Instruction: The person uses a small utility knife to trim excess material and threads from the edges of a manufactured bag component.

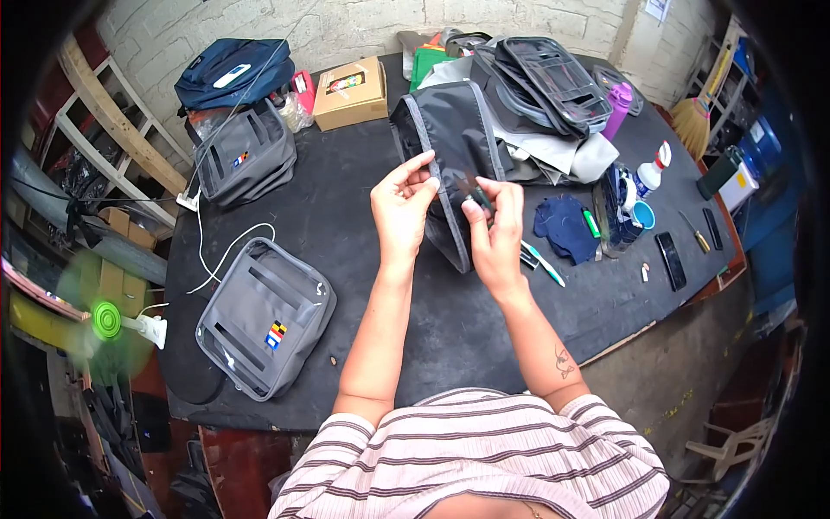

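Observation:
A black bag (463, 121) with grey-trimmed edges stands up on the table in front of me. My left hand (405, 203) pinches its near trimmed edge between thumb and fingertips. Closed around what look like small dark thread snips (484, 201), my right hand (497, 227) is close beside the same edge. Motion smears the blades of the snips, so I cannot tell whether they touch the bag. Left of my forearms, a grey bag (259, 303) with slots and a colourful patch lies flat.
A similar grey bag (246, 156), a navy backpack (232, 73) and a cardboard box (350, 93) stand at the back left. Stacked bags (553, 82) fill the back right. Navy cloth (564, 227), a spray bottle (650, 173) and a phone (670, 261) lie rightward. A fan (108, 320) spins left.

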`<act>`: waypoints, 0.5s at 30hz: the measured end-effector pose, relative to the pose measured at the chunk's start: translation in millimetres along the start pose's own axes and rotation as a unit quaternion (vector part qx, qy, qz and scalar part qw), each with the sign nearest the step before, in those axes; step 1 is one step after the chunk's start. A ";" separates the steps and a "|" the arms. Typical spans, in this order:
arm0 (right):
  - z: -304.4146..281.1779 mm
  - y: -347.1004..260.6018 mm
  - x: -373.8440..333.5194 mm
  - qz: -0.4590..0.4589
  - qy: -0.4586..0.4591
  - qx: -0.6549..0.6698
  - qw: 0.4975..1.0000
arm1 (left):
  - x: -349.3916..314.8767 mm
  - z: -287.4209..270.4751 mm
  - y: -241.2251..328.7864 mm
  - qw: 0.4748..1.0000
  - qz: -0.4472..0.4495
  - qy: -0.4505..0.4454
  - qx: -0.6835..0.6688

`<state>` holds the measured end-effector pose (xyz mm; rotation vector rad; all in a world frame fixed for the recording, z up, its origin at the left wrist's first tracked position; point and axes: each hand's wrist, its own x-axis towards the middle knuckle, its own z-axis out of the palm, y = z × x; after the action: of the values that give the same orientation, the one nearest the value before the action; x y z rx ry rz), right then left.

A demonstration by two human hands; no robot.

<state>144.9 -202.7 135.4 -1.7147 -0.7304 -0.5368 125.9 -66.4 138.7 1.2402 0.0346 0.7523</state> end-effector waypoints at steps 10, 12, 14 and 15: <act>13.4 16.8 -17.6 0.006 0.015 0.003 1.000 | -7.8 7.8 -3.0 0.999 -0.028 0.012 -0.043; 13.8 17.8 -17.7 0.011 0.017 0.016 1.000 | -7.8 7.6 -3.7 0.999 -0.028 0.015 -0.043; 14.2 19.3 -17.2 0.017 0.020 0.029 0.999 | -7.5 6.4 -4.6 0.999 -0.029 0.015 -0.041; 13.6 21.2 -16.8 0.018 0.017 0.027 0.999 | -7.7 6.6 -4.9 0.999 -0.030 0.015 -0.041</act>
<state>147.9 -196.3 106.0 -1.6622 -0.6837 -0.5164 125.3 -76.7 134.0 1.1447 0.0642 0.7135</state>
